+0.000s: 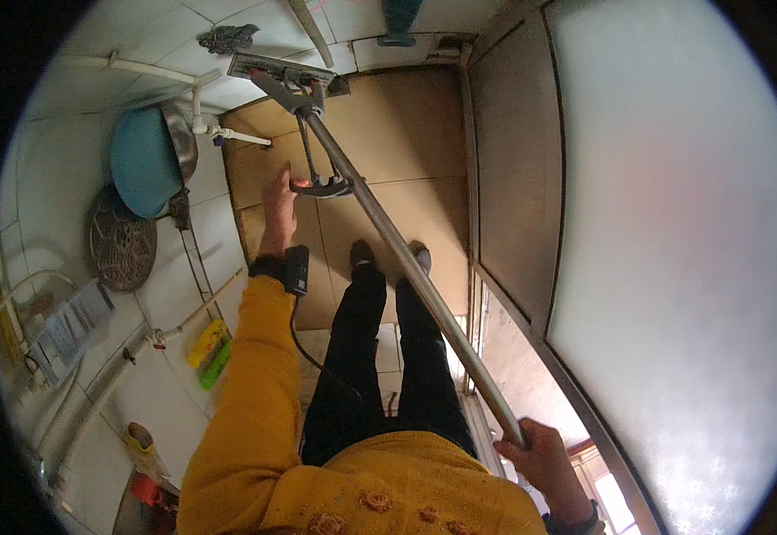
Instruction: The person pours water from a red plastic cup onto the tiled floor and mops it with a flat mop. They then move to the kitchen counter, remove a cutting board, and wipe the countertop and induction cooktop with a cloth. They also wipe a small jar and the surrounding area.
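Observation:
A sponge mop with a long metal pole (395, 231) runs diagonally in front of me. Its flat grey head (281, 70) is raised at the far end, close to the tiled wall. My left hand (279, 210) has its fingers at the end of the curved grey lever (325, 189) on the pole and appears to grip it; part of the grip is hidden. Down at the right, my right hand (537, 455) is closed around the near end of the pole.
White pipes (238, 136) and a blue basin (141, 164) line the left wall, with a round dark rack (123, 237) below. Yellow (206, 342) and green brushes or sponges hang lower. A frosted glass door (669, 234) stands at right. Tan tiles (402, 120) cover the floor.

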Demonstrator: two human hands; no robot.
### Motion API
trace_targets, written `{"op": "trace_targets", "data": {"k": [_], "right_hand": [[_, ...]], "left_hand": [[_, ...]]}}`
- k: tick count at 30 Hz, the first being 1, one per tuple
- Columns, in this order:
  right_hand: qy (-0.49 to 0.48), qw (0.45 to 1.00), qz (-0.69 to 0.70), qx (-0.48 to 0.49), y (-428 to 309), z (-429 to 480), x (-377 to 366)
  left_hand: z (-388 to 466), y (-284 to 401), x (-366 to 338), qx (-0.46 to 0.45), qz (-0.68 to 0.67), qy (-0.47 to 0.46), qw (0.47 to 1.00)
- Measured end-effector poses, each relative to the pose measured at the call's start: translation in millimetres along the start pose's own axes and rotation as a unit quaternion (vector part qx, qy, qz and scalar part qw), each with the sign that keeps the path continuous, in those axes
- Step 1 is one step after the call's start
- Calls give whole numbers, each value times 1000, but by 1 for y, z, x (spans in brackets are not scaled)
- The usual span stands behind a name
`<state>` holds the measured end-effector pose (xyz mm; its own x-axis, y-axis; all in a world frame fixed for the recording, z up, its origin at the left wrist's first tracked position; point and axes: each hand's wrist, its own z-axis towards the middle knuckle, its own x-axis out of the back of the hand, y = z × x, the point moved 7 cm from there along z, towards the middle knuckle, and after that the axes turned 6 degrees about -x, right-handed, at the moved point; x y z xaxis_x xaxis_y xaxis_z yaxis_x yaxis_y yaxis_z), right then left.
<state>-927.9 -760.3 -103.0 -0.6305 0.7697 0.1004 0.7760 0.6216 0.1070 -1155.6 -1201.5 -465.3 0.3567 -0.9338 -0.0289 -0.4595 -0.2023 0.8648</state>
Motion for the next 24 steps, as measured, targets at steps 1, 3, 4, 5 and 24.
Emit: {"op": "trace_targets", "data": {"k": [1,3,4,5,24], "right_hand": [[6,999,32,32,-7,2,0],[22,997,68,27,-12,10,-1],[18,996,88,9,-11,16,-3],[32,994,95,44,-17,18,-2],[81,988,85,97,-34,46,-11]], "left_hand": [[-12,2,1,-80,169,-18,982],[-40,4,-11,-243,523,-52,815],[-41,-13,-6,-139,453,-39,880],[-47,-29,2,-38,268,3,963],[-129,10,-35,73,33,210,974]]}}
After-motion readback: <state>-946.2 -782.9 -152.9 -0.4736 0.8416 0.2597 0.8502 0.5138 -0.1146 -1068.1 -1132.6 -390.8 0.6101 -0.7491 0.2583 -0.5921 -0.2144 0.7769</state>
